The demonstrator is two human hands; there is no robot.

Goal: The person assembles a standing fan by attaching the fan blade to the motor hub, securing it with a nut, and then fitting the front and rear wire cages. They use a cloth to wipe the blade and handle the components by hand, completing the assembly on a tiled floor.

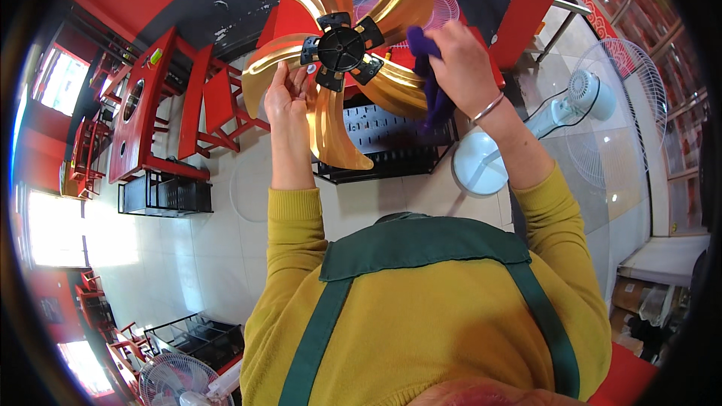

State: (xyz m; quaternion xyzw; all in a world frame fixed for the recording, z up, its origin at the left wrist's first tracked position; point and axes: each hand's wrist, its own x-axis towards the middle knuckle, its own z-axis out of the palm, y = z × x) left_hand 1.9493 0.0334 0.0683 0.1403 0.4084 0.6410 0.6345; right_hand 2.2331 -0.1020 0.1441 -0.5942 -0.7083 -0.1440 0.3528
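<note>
Above the black rack (398, 159), gripped the gold 5-blade fan wheel (341, 49) in the upturned left hand (288, 98); clutched purple cloth (438, 101) in the raised right hand (465, 64), hiding part of 1 blade (402, 90); couldn't see right fingertips.

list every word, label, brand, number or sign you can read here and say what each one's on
No readable text anywhere in this view.
Gold fan blades: no lettering I can make out.
Black hub: any marks are too small to read.
Brown boxes, lower right: too blurred to read.
</note>
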